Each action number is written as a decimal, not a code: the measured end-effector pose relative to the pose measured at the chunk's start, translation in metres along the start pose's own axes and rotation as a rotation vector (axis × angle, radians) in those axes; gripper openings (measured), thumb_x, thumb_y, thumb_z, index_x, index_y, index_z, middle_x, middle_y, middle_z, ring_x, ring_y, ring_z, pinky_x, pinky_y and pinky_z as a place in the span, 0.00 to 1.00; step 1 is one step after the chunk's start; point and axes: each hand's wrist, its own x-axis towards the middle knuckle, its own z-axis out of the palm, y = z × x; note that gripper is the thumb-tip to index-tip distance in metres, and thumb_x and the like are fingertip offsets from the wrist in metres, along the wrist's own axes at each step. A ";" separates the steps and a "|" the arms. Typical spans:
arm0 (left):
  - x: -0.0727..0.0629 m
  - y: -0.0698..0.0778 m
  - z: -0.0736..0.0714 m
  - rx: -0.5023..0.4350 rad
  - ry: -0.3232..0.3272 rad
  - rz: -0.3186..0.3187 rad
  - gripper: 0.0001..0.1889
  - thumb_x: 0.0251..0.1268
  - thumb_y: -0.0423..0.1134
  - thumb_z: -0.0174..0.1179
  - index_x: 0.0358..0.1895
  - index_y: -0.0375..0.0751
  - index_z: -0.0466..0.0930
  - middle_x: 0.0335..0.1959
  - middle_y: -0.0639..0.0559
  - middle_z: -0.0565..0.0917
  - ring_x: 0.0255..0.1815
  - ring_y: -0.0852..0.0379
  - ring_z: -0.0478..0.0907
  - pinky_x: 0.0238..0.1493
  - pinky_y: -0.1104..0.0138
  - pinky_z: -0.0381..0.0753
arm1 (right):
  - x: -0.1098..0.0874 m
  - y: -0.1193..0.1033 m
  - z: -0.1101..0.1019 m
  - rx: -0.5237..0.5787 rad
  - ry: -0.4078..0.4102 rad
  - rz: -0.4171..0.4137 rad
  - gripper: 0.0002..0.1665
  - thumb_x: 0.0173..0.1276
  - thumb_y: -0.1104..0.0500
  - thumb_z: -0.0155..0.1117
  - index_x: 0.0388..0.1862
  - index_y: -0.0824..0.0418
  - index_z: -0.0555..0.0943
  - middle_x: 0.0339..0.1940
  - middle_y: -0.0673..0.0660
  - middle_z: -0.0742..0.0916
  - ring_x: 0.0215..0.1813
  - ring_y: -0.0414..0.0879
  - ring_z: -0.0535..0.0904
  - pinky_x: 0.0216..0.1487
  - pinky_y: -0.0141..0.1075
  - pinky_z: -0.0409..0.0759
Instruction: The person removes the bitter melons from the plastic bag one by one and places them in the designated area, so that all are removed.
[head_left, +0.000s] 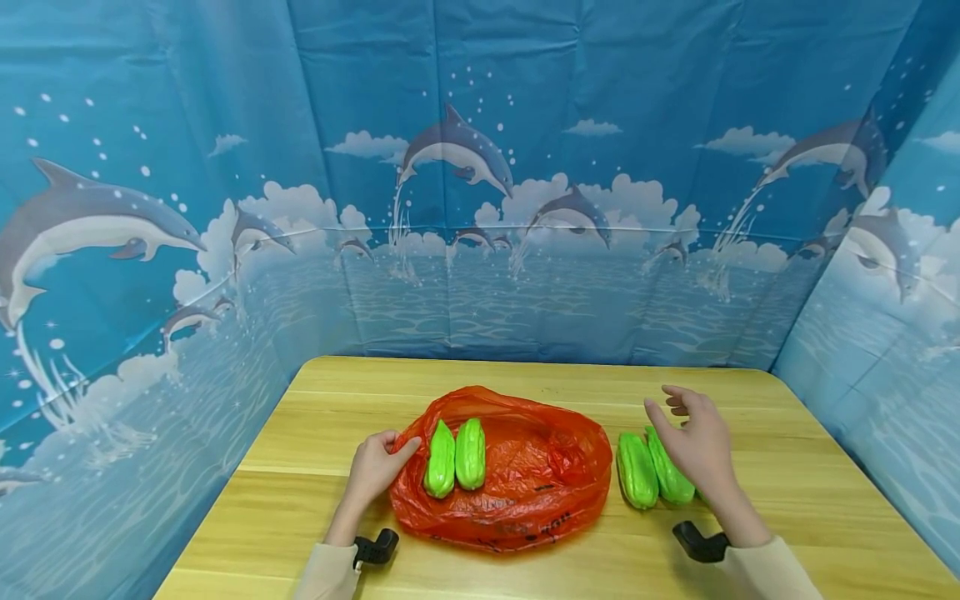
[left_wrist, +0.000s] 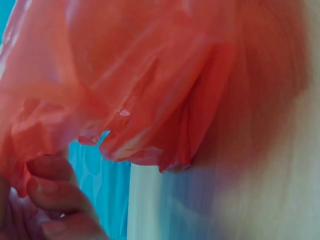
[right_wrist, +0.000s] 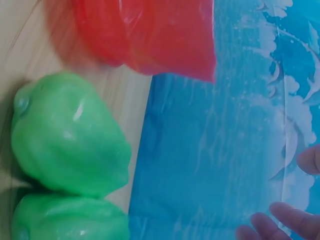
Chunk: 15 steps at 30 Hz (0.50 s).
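A red plastic bag (head_left: 517, 508) lies spread on the table with its mouth wide open. Its left rim is pinched between the thumb and fingers of my left hand (head_left: 372, 468); the left wrist view shows the curled fingers (left_wrist: 65, 197) at the thin film. Inside, two glossy green ridged vegetables, shaped like chayotes, lie side by side: one (head_left: 440, 467) at the left, one (head_left: 470, 454) beside it. Right of the bag are more, a near one (head_left: 637, 473) and another (head_left: 670, 475) partly covered by my right hand (head_left: 701, 442), which hovers above with fingers loosely bent, holding nothing.
The wooden table (head_left: 315, 417) has rounded back corners. A blue dolphin-print curtain (head_left: 525, 292) hangs behind it and along both sides. Each wrist carries a black mount, one at the left wrist (head_left: 377, 547) and one at the right wrist (head_left: 701, 543).
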 end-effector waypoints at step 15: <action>0.001 -0.001 -0.001 0.017 0.003 0.010 0.18 0.60 0.49 0.65 0.19 0.43 0.72 0.11 0.56 0.68 0.12 0.59 0.67 0.19 0.70 0.64 | -0.002 -0.027 0.019 0.052 -0.119 -0.072 0.27 0.68 0.50 0.61 0.56 0.70 0.76 0.47 0.67 0.81 0.46 0.59 0.78 0.42 0.53 0.77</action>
